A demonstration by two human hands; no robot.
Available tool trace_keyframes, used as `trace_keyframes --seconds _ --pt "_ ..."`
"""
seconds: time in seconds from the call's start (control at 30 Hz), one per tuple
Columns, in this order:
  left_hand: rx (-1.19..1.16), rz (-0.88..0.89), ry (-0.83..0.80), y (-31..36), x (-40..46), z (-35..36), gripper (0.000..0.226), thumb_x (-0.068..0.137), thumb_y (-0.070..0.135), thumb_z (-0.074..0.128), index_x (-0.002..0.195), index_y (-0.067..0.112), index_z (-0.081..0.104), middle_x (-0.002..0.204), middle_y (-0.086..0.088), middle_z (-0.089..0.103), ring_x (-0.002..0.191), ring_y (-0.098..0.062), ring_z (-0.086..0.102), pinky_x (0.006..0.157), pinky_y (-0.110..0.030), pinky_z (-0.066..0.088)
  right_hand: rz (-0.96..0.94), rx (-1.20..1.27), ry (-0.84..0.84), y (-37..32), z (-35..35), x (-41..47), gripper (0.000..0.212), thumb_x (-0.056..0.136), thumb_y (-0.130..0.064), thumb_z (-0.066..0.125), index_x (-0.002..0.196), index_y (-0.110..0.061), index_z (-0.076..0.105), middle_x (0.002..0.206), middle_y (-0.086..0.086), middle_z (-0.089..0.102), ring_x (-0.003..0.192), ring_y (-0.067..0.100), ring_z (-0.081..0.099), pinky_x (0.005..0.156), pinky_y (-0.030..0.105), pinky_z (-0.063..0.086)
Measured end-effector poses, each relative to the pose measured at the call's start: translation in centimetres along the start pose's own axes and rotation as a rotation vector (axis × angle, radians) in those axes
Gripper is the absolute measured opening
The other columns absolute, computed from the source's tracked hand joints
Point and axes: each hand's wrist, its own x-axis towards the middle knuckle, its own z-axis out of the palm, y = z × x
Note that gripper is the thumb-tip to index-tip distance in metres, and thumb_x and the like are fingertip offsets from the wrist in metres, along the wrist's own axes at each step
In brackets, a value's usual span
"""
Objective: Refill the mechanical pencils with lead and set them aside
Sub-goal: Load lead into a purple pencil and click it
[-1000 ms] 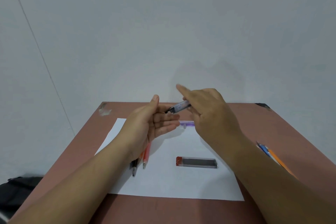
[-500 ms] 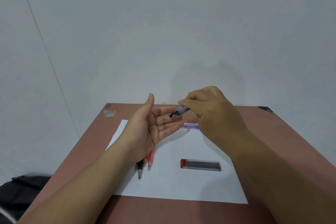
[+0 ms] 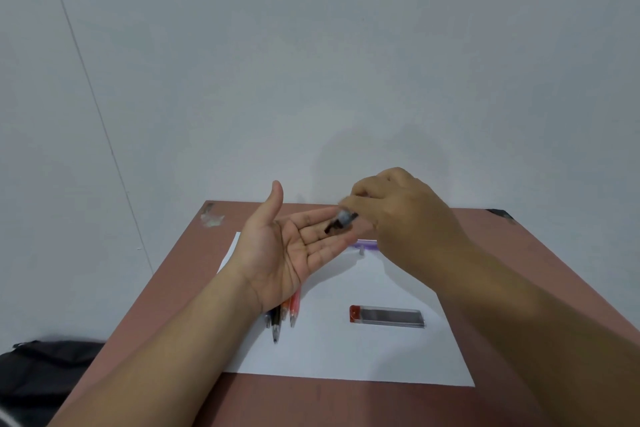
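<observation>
L hand (image 3: 287, 253) hides pencils (image 3: 284, 314); bag (image 3: 45, 367) nearby.

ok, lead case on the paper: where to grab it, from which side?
Pinch the lead case across its two long edges at mid-body, coming from above. It lies flat on the white paper, long axis left-right, red cap at the left, with clear space around it; I'd avoid that cap.

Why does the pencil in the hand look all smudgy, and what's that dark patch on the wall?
Head view: the pencil in the right hand is motion-blurred; the lead case on the paper looks sharp; the faint patch on the wall looks like the hands' soft shadow.
</observation>
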Motion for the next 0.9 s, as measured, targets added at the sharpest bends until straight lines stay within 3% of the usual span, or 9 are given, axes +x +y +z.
trace_keyframes --seconds 0.1,0.2,0.3,0.4,0.5,0.57,0.67,0.77,0.9 --pt "-0.017 -0.008 -0.012 0.1 0.1 -0.1 0.095 0.093 0.071 0.040 0.136 -0.014 0.047 0.131 -0.036 0.058 0.123 -0.049 0.058 0.104 -0.047 0.048 0.010 -0.027 0.002 0.0 -0.2 0.3 0.083 0.067 0.013 0.069 0.143 -0.019 0.057 0.097 -0.001 0.070 0.078 0.028 0.056 0.055 0.038 0.050" --pt "-0.022 -0.005 -0.012 0.1 0.1 -0.1 0.095 0.093 0.071 0.041 0.135 -0.014 0.048 0.132 -0.036 0.058 0.123 -0.050 0.057 0.106 -0.048 0.045 -0.011 -0.039 -0.003 0.1 -0.1 0.0 0.073 0.062 0.014 0.075 0.127 -0.018 0.069 0.099 0.000 0.071 0.080 0.030 0.059 0.056 0.038 0.051" --pt "-0.004 -0.008 -0.003 0.1 0.1 -0.1 0.094 0.094 0.071 0.041 0.133 -0.014 0.049 0.129 -0.037 0.059 0.122 -0.049 0.059 0.104 -0.047 0.048 0.033 -0.037 -0.023 0.4 0.1 0.0 0.094 0.063 0.015 0.067 0.147 -0.023 0.051 0.098 -0.004 0.069 0.077 0.027 0.055 0.054 0.035 0.048" --pt "-0.006 -0.009 -0.006 0.1 0.1 -0.2 0.095 0.093 0.071 0.042 0.135 -0.014 0.049 0.131 -0.036 0.058 0.123 -0.050 0.057 0.107 -0.048 0.044 0.014 -0.031 -0.011 0.4 0.1 -0.6 0.079 0.059 0.017 0.071 0.129 -0.020 0.068 0.099 -0.001 0.070 0.078 0.031 0.058 0.055 0.037 0.051" --pt "0.014 -0.019 -0.002 0.0 0.2 -0.3 0.096 0.093 0.072 0.042 0.136 -0.014 0.048 0.131 -0.036 0.058 0.123 -0.050 0.058 0.108 -0.048 0.043 0.065 -0.014 -0.037 0.6 0.3 -0.8 0.091 0.063 0.016 0.071 0.143 -0.023 0.056 0.097 -0.004 0.069 0.077 0.028 0.056 0.054 0.039 0.051" --pt "0.012 -0.020 -0.013 0.0 0.1 -0.3 0.095 0.093 0.071 0.041 0.135 -0.014 0.049 0.132 -0.035 0.058 0.123 -0.050 0.057 0.108 -0.048 0.043 0.061 0.007 -0.046 0.4 0.3 -1.0 0.082 0.059 0.017 0.076 0.131 -0.022 0.066 0.097 -0.004 0.070 0.077 0.029 0.057 0.055 0.040 0.052" --pt "0.028 -0.032 -0.015 0.0 0.2 -0.4 0.097 0.093 0.072 0.041 0.136 -0.014 0.048 0.132 -0.035 0.058 0.124 -0.051 0.057 0.109 -0.048 0.042 0.086 0.017 -0.048 0.3 0.3 -1.1 0.089 0.061 0.016 0.075 0.140 -0.023 0.059 0.094 -0.004 0.068 0.075 0.028 0.056 0.053 0.039 0.052" --pt "0.027 -0.032 -0.018 -0.1 0.3 -0.5 0.097 0.092 0.073 0.041 0.136 -0.014 0.048 0.133 -0.034 0.058 0.124 -0.051 0.056 0.111 -0.048 0.041 0.065 0.050 -0.032 0.3 0.4 -1.4 0.083 0.058 0.018 0.077 0.132 -0.020 0.067 0.096 -0.002 0.070 0.077 0.029 0.058 0.055 0.040 0.053" --pt "0.030 -0.039 -0.028 -0.1 0.4 -0.6 0.099 0.092 0.074 0.041 0.137 -0.014 0.047 0.133 -0.036 0.057 0.125 -0.051 0.056 0.114 -0.048 0.040 0.163 0.001 -0.083 -0.5 -0.1 -1.0 0.120 0.062 0.012 0.077 0.159 -0.032 0.023 0.084 -0.007 0.061 0.070 0.020 0.049 0.049 0.033 0.047"
